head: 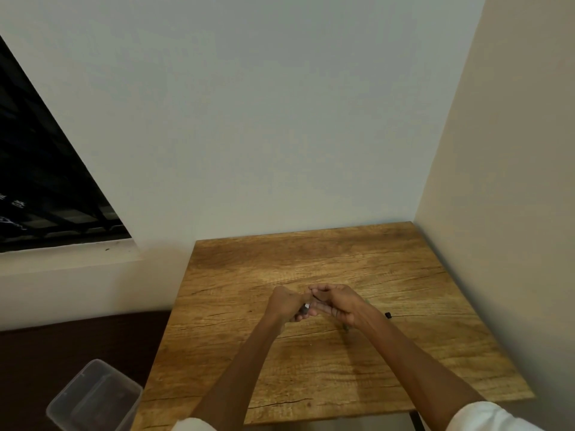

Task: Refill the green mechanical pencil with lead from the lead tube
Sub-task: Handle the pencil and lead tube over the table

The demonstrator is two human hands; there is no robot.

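Over the tabletop's (342, 362) middle, two hands meet: left hand (287, 303) grips one small metal-tipped piece (305, 307); right hand (337, 303) curls around one green pencil (346, 327). One black cap (387, 315) lies near the right edge.

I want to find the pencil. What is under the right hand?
Under the right hand a thin green pencil sticks out toward the wrist above the wooden table. The hand covers the rest of it.

Both forearms are stretched forward from white sleeves and brought together at the middle. The left hand (287, 303) is curled, with fingers closed around a small item. The right hand (337, 303) is curled likewise, its fingertips meeting the left hand's.
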